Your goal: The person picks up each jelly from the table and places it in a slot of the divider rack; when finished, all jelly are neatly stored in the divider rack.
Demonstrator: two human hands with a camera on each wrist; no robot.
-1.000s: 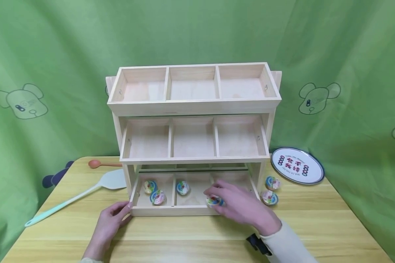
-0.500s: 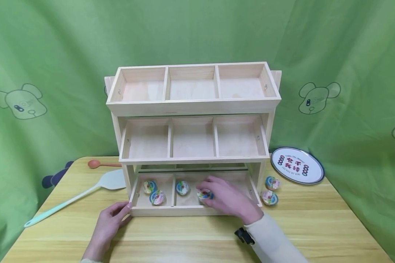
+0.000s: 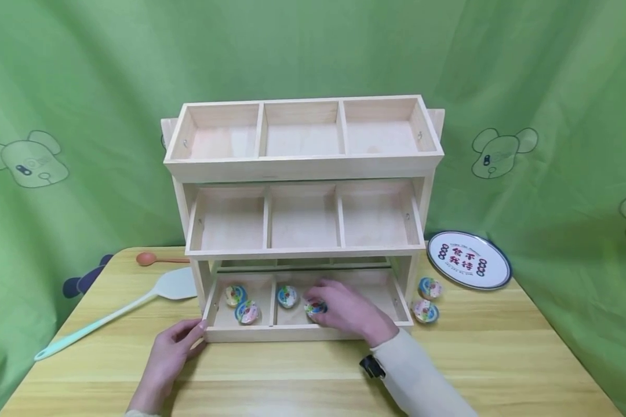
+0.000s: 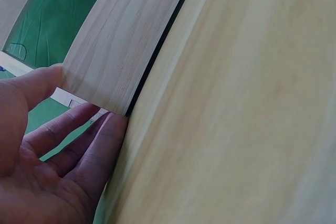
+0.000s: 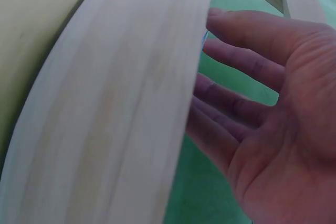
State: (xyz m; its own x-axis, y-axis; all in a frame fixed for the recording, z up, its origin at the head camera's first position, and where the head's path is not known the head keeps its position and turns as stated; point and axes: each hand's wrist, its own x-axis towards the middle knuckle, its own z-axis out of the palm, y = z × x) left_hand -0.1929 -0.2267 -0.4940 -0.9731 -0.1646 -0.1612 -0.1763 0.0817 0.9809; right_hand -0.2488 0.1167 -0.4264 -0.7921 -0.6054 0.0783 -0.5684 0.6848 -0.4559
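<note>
My right hand pinches a small jelly cup low in the middle compartment of the bottom wooden tray. In the right wrist view the tray's front board hides most of that cup. Left of it in the same compartment sits another jelly cup. The left compartment holds a yellowish jelly cup and a pinkish one, touching. At the tray's front left corner, my left hand grips the board's end, thumb at the top edge and fingers at the lower edge.
Above are a middle tray and a top tray. Two jelly cups lie right of the rack, near an oval plate. A turner and a reddish spoon lie left.
My right hand has moved left with the jelly cup, bringing it closer to the other one in the middle compartment. The left hand stays at the tray corner. The head view shifts slightly.
</note>
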